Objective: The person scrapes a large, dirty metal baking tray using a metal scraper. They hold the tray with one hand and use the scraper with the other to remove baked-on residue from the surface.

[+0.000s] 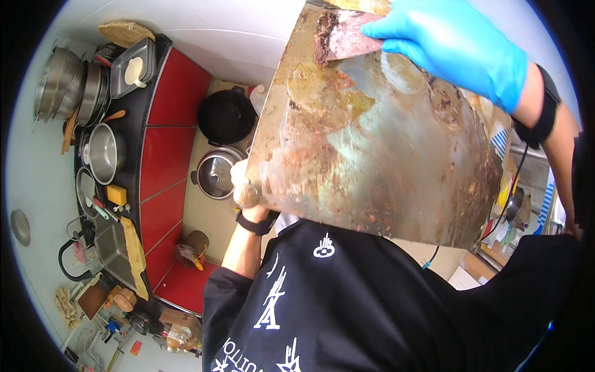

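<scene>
A large metal panel, smeared with brown grease and grime, is tilted up before my chest. My right hand, in a blue glove, grips a flat scraper against the panel's upper part. Dark sludge is piled along the scraper's left edge, and its handle is mostly hidden by the hand. At the panel's left edge is my left hand, holding it from the side with the fingers largely hidden. Beside that hand, at the panel's corner, shows a round, dull knob-like piece.
Below on the left floor stand a black pot and a glass-lidded pot. Red cabinets carry a dark counter with a steel bowl, stacked pans, a yellow sponge and a sink. A cable hangs at right.
</scene>
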### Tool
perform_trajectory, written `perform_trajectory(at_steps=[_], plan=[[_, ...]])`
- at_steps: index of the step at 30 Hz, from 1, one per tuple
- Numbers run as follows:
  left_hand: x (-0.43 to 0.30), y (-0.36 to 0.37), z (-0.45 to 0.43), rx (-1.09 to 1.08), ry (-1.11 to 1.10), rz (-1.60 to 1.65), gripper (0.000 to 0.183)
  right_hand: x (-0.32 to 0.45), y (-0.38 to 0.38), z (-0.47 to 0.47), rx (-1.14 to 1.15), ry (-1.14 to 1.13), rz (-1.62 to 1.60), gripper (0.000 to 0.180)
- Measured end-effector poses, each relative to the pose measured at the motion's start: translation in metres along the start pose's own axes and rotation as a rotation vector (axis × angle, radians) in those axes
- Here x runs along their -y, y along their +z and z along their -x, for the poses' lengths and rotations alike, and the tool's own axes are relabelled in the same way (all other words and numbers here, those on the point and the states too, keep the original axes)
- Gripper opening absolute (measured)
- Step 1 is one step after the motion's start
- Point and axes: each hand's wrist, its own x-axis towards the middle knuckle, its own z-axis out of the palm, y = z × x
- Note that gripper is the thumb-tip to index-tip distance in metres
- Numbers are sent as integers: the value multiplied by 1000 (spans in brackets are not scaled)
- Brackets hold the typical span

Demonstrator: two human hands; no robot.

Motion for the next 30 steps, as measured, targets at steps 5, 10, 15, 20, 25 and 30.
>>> perform_trajectory(at_steps=[5, 10, 15, 20, 25, 30], plan=[[9, 9, -3, -93, 8, 156, 21, -1, -1, 8, -108, -58, -44, 23], [21, 5, -5, -74, -10, 291, 24, 5, 5, 29, -247, -54, 89, 34], [12, 9, -11, -104, 70, 192, 11, 12, 9, 65, -144, 57, 49, 34], [8, 15, -16, -137, 43, 277, 7, 34, 21, 97, -164, -33, -4, 30], [21, 6, -14, 50, -68, 371, 25, 67, 32, 116, -107, 15, 56, 26], [14, -1, -11, 88, 35, 146, 32, 77, 34, 109, -95, 32, 107, 25]])
